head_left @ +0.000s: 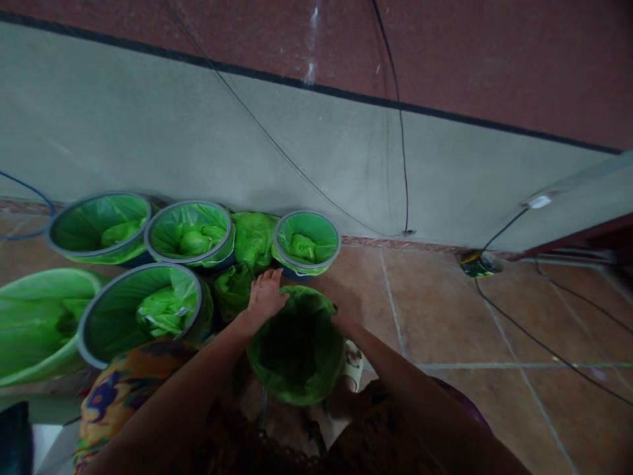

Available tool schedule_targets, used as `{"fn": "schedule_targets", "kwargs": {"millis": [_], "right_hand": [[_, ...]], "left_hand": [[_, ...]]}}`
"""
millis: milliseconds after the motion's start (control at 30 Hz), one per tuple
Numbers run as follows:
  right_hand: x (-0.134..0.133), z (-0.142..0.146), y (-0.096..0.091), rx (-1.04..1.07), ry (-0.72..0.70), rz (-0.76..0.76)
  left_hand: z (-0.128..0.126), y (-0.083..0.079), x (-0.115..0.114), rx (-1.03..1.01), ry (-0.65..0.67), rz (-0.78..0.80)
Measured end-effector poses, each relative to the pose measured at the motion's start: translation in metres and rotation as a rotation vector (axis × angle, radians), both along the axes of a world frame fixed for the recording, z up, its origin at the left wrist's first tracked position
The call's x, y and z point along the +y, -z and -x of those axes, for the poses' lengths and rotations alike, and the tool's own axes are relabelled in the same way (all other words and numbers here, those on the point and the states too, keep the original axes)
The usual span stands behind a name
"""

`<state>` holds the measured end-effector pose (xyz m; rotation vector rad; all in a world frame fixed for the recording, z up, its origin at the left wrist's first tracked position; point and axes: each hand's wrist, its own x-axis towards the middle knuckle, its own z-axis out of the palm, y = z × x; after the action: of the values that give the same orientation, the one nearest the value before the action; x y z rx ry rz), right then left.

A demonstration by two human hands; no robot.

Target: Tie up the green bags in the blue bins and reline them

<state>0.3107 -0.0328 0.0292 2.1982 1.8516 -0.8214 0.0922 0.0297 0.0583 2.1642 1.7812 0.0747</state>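
Observation:
Right in front of me a bin lined with a green plastic bag [299, 391] stands between my legs, its inside dark. My left hand [266, 297] lies at the upper left of its rim, fingers stretched out and thumb toward the bag. At the right side of the rim my right hand [342, 321] closes on the edge of the bag; most of its fingers are hidden. Beyond my left hand is a smaller lined bin [307, 272] with a bunched green bag [302, 248] inside. A loose green bag [254, 239] lies beside it.
Several more grey-rimmed bins, such as this lined bucket [189, 257] and this nearer one [89, 336], stand to the left. A wide green-lined container [30, 330] is at far left. Dark cables [539, 355] run over the tiled floor [445, 316] and down the wall [198, 145].

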Motion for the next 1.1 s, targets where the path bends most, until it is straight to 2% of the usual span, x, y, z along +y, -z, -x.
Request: {"fn": "schedule_targets", "kwargs": {"millis": [133, 200, 300, 433, 500, 600, 700, 900, 1100], "right_hand": [[-0.027, -0.014, 0.005, 0.198, 0.105, 0.095], [-0.029, -0.019, 0.004, 0.225, 0.075, 0.09], [-0.014, -0.022, -0.004, 0.143, 0.006, -0.038], [0.009, -0.008, -0.016, 0.126, 0.089, -0.137], [0.015, 0.004, -0.017, 0.136, 0.074, -0.149], [0.02, 0.019, -0.014, 0.126, 0.014, -0.168], [0.023, 0.026, -0.01, 0.101, 0.014, -0.178], [0.027, 0.024, -0.004, 0.107, -0.024, -0.164], [0.028, 0.022, 0.002, 0.093, -0.029, -0.153]], "left_hand": [[0.012, -0.001, 0.001, -0.025, -0.046, 0.012], [0.014, 0.002, -0.002, -0.022, -0.036, 0.011], [0.011, 0.007, -0.01, -0.02, 0.049, -0.031], [0.003, 0.013, -0.021, 0.015, 0.191, -0.102], [-0.002, 0.016, -0.022, 0.041, 0.221, -0.108], [-0.007, 0.019, -0.02, 0.075, 0.227, -0.106], [-0.01, 0.022, -0.016, 0.107, 0.222, -0.104], [-0.005, 0.028, -0.011, 0.135, 0.271, -0.102], [-0.001, 0.024, -0.011, 0.151, 0.22, -0.062]]}}
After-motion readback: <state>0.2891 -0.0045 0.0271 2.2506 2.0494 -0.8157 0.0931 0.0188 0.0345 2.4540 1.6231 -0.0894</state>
